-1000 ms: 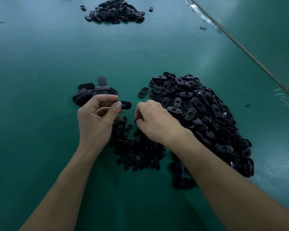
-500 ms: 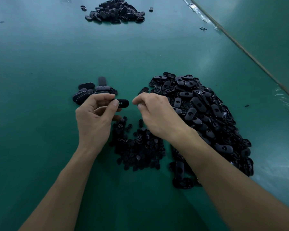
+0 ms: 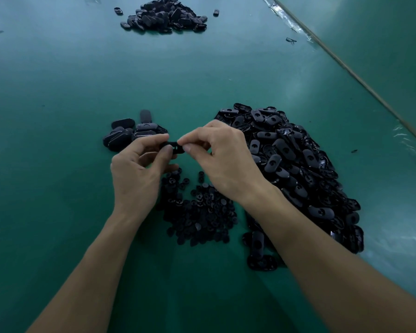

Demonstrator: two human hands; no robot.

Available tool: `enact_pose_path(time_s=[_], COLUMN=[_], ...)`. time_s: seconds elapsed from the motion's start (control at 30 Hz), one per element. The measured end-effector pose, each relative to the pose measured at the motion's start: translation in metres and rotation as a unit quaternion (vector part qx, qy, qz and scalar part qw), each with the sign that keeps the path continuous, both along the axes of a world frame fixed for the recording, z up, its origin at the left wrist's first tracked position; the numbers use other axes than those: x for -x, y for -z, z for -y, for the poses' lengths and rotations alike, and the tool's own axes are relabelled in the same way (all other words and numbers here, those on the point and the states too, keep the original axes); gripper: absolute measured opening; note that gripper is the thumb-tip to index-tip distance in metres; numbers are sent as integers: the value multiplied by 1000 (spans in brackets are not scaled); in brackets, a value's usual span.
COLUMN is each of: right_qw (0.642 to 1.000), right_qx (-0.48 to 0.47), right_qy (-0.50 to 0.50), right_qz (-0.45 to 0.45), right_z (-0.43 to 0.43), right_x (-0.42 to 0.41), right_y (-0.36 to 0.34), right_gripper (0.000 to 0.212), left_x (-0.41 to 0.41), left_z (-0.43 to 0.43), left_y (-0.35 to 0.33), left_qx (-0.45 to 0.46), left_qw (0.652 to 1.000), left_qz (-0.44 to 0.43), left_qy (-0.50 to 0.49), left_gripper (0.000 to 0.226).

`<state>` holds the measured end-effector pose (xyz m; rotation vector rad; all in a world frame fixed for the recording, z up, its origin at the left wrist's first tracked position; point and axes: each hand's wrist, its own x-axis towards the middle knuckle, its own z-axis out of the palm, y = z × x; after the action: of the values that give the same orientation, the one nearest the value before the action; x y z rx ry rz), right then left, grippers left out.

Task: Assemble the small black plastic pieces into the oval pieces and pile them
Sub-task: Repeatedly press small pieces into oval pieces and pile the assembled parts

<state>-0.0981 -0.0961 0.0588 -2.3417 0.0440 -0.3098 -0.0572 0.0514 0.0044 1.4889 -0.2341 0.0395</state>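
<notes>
Both hands meet above the green table (image 3: 58,97). The left hand (image 3: 139,174) pinches one black oval piece (image 3: 172,147) between thumb and fingers, and the right hand (image 3: 222,155) has its fingertips pinched together right on top of that piece; can't tell if a small piece is in there. The small black pieces (image 3: 199,210) sit just below the hands, the big heap of ovals (image 3: 296,164) to the right, and a little stack (image 3: 132,134) just behind the left hand.
</notes>
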Motion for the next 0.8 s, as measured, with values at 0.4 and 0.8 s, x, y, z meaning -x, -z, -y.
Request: enact_pose_path(time_s=[0.4,0.8], right_qw=[999,997], right_qx=[-40,-51], right_qy=[28,44], right_qz=[12,22], right_z=[-6,-8], right_x=[-1,-1], right_y=[8,6], right_gripper=[10,6], left_x=[2,3], left_z=[3,2], left_y=[-1,0], left_qx=[29,50], left_qw=[999,998], left_qz=[-15,-25], left_qy=[25,32], left_gripper=[17,18])
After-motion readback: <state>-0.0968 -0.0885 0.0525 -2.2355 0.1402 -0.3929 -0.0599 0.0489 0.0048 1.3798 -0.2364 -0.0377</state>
